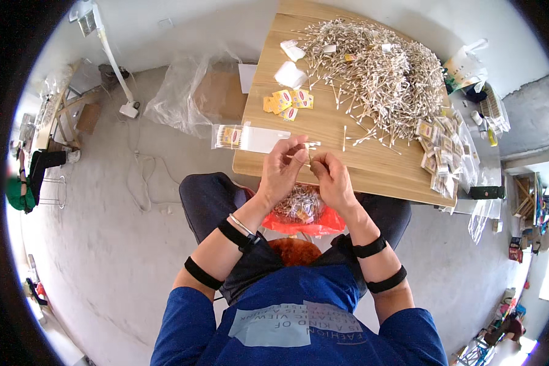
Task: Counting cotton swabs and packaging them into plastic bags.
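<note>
Over the table's near edge, my left hand (280,172) is closed, its thumb and fingers pinching a few cotton swabs (313,145). Close beside it, my right hand (334,180) has its fingertips pinched together on the swab sticks. How many swabs each hand holds is too small to tell. Left of my hands lies a clear packet (230,135) with a yellow card and swabs in it, beside a white strip (265,139). A large heap of loose cotton swabs (378,76) covers the far right of the table. Below my hands, a red plastic bag (323,223) holds more swabs.
On the wooden table (366,168) lie yellow printed cards (290,100) and white pieces (291,75). Several filled swab packets (440,149) are piled at the right edge. Clear plastic (186,91) and cardboard (221,91) lie left of the table. Someone sits far left.
</note>
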